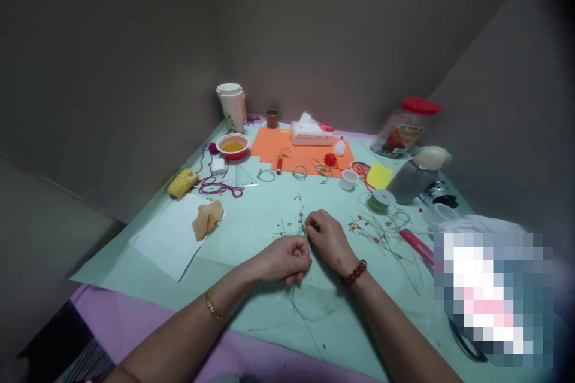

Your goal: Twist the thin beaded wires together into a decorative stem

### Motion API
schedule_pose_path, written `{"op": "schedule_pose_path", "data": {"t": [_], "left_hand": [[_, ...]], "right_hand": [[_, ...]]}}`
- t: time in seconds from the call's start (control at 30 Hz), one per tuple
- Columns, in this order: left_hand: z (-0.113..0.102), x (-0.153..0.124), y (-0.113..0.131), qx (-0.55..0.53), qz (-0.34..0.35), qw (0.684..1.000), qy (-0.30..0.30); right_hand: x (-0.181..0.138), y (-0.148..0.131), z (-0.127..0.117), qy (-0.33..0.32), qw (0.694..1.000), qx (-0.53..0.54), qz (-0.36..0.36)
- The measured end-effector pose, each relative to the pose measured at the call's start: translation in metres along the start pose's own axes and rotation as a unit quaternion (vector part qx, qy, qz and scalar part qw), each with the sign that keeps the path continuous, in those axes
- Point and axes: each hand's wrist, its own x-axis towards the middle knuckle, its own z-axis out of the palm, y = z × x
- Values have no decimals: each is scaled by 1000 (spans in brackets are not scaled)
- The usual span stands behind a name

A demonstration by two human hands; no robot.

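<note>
My left hand (285, 258) rests on the pale green table sheet (251, 215) with its fingers curled in a pinch on a thin green wire (302, 305) that trails toward me. My right hand (327, 238), a dark red bead bracelet on its wrist, is closed beside it and pinches the same wire at the upper end, near small beads (300, 215). The two hands nearly touch. A gold bracelet sits on the left wrist.
On the sheet: white paper (166, 239) with a snack piece (207, 218), corn cob (182, 182), red bowl (232, 146), paper cup (232, 106), orange sheet (296, 152), tissue box (311, 131), red-lidded jar (406, 128), green wire spool (381, 198), pink cutter (417, 244), loose wire scraps (381, 230).
</note>
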Motion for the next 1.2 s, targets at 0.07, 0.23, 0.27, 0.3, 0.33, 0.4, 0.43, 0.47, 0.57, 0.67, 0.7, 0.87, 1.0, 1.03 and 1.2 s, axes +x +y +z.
{"op": "schedule_pose_path", "data": {"t": [0.07, 0.23, 0.27, 0.3, 0.33, 0.4, 0.43, 0.47, 0.57, 0.67, 0.7, 0.87, 1.0, 1.03, 1.2], "left_hand": [[-1, -1, 2, 2, -3, 1000, -2], [-2, -3, 3, 1, 1, 1000, -12], [-3, -3, 3, 1, 2, 1000, -13], [-3, -3, 3, 2, 3, 1000, -15], [-3, -3, 3, 3, 4, 1000, -15], [-4, -3, 2, 5, 5, 1000, -17], [-5, -3, 2, 8, 6, 1000, -20], [-5, -3, 2, 12, 7, 1000, -24], [-9, -3, 1, 24, 11, 999, -40], [-12, -3, 1, 37, 10, 997, -60], [-13, -3, 1, 40, 9, 997, -66], [-10, -4, 3, 44, 8, 998, -53], [-7, -5, 5, 45, -2, 998, -31], [-7, -6, 5, 46, -3, 998, -31], [-8, -5, 3, 53, 13, 997, -49]], "right_hand": [[-1, -3, -4, -26, 997, 49, 53], [-1, -6, -8, -79, 981, 125, 122], [-1, -5, -8, -68, 986, 112, 105], [0, -4, -7, -56, 990, 96, 88], [0, -2, -6, -48, 993, 80, 76], [0, 0, -5, -46, 995, 63, 67], [1, 0, -5, -49, 995, 58, 66], [1, 0, -4, -52, 995, 52, 65], [1, 0, -3, -51, 997, 25, 58], [0, 0, 1, -40, 998, 0, 51], [0, 1, 2, -35, 998, -8, 50], [-2, 2, 1, -29, 998, -21, 53], [-3, 3, -4, -43, 998, -31, 46], [-3, 2, -5, -42, 997, -37, 47], [-4, -2, -3, -27, 996, -63, 63]]}}
